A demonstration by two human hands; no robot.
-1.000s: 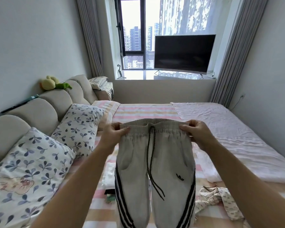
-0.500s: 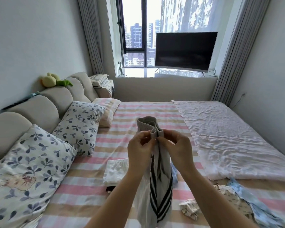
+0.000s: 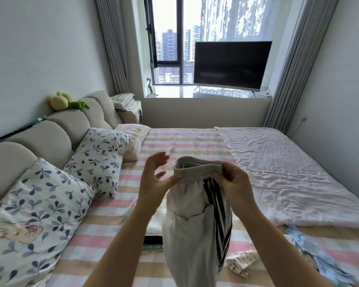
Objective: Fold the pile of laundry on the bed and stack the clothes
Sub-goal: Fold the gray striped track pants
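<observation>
Hanging above the bed point(image 3: 174, 139), the grey sweatpants point(image 3: 191, 220) are doubled lengthwise, leg against leg, with the black side stripes turned to the right. The gathered waistband point(image 3: 197, 167) is pinched at its right end by the right hand point(image 3: 234, 183), whose fingers point(image 3: 228, 176) are curled over the cloth, so the garment's weight is carried there. The left hand point(image 3: 155, 179) is spread and relaxed beside the waistband's left end. Its thumb appears just to touch the fabric, but nothing is gripped by it.

The sweatpants are judged to be light, soft and limp. No shape is kept by them, and the two legs can easily be slid out of line when they are laid down. Nothing fragile or slippery is suggested. The firmest hold is likely offered by the thick elastic band, best taken at both ends, with the hems caught for the next fold. The hems are out of view. A white folded piece point(image 3: 157, 221) lies on the bed below, and a patterned garment point(image 3: 243, 263) and a blue one point(image 3: 319, 253) lie loose to the right.
</observation>
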